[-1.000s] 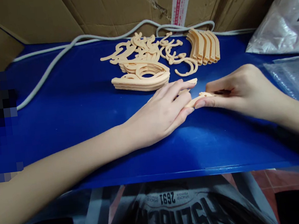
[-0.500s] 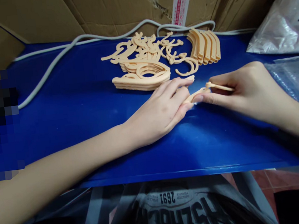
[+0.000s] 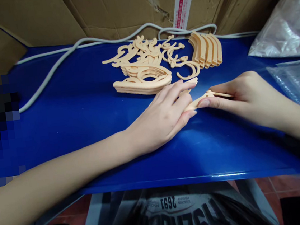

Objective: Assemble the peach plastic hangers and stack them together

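Between my hands is a beige plastic folding hanger (image 3: 202, 100), held just above or on the blue table; I cannot tell which. My left hand (image 3: 164, 116) grips its left part, the thumb below and fingers over the top, which hide much of it. At its right end, the thumb and fingers of my right hand (image 3: 245, 94) pinch the joint. A thin hook-like part (image 3: 224, 94) runs from there into my right palm, its far end hidden. Just beyond my left hand lies a stack of beige hanger pieces (image 3: 138, 86).
Behind the stack is a jumble of curved hanger parts (image 3: 132, 53). Loose hooks (image 3: 191, 70) lie beside it, and a row of hanger arms (image 3: 208, 50) stands to their right. A white cable (image 3: 50, 73) crosses the back before cardboard (image 3: 117, 11). Plastic bags (image 3: 286, 28) lie right.
My right hand has dipped slightly and its thumb has shifted along the hanger. The left thumb sits a little lower. The whole view has tilted slightly.
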The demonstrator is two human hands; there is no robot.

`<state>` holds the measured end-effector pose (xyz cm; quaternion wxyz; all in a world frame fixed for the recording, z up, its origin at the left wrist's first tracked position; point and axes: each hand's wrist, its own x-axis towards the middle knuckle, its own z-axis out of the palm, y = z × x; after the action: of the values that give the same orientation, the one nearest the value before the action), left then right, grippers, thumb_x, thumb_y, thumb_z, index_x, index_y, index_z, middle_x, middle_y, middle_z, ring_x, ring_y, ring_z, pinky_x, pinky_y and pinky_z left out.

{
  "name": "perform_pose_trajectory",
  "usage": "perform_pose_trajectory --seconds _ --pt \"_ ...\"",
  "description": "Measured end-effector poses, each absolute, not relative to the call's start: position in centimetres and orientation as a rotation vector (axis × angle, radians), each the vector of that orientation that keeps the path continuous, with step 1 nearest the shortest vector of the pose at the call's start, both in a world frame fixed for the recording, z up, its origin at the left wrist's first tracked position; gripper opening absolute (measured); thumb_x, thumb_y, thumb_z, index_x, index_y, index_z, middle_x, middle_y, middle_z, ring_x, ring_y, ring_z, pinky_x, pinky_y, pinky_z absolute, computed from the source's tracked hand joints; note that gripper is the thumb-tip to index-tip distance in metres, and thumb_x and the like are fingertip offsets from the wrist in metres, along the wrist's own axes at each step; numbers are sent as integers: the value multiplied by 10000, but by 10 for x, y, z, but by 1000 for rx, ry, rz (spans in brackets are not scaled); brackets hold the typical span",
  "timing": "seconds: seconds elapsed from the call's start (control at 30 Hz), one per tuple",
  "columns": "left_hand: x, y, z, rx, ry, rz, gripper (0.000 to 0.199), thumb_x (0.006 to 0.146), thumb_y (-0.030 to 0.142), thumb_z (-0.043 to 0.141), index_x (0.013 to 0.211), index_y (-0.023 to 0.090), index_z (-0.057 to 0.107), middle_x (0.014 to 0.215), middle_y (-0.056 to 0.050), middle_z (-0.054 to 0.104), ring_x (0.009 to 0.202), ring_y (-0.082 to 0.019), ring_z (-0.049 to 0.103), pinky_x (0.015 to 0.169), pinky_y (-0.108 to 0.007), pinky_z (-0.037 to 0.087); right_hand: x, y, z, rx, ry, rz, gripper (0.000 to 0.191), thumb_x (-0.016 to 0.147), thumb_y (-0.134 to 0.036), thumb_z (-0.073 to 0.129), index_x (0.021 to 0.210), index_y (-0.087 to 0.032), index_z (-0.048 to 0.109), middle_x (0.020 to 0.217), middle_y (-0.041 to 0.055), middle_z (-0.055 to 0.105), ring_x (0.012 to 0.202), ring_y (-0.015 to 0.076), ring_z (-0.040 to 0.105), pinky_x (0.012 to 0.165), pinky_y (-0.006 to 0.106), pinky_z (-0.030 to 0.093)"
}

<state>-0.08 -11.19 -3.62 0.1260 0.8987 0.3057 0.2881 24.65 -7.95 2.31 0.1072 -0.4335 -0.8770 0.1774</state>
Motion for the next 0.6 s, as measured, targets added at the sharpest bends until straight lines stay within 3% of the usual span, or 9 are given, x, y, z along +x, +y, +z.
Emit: perform_pose_trajectory --seconds 0.3,0.47,0.6 --pt "0 -111 -37 2603 916 813 272 1188 313 389 1221 154 608 1675 -207 527 1610 -308 454 1378 -558 351 248 -78 21 -1220 -2609 674 999 931 -1002 355 842 -131 836 606 -11 535 599 122 364 591 312 287" --pt "0 -112 -37 2623 912 806 271 1189 300 388 1220 143 608 1668 -208 529 1603 -313 463 1384 -548 347 246 -80 22 -1240 -2650 477 983 967 -984 162 649 -190 645 551 13 510 528 126 373 595 344 251" --pt "-1 -113 -38 2644 908 809 268 1189 283 383 1230 140 606 1667 -212 530 1596 -319 467 1376 -566 361 247 -81 20 -1303 -2731 285 997 970 -954 15 668 -215 612 566 56 561 496 156 444 590 351 225"
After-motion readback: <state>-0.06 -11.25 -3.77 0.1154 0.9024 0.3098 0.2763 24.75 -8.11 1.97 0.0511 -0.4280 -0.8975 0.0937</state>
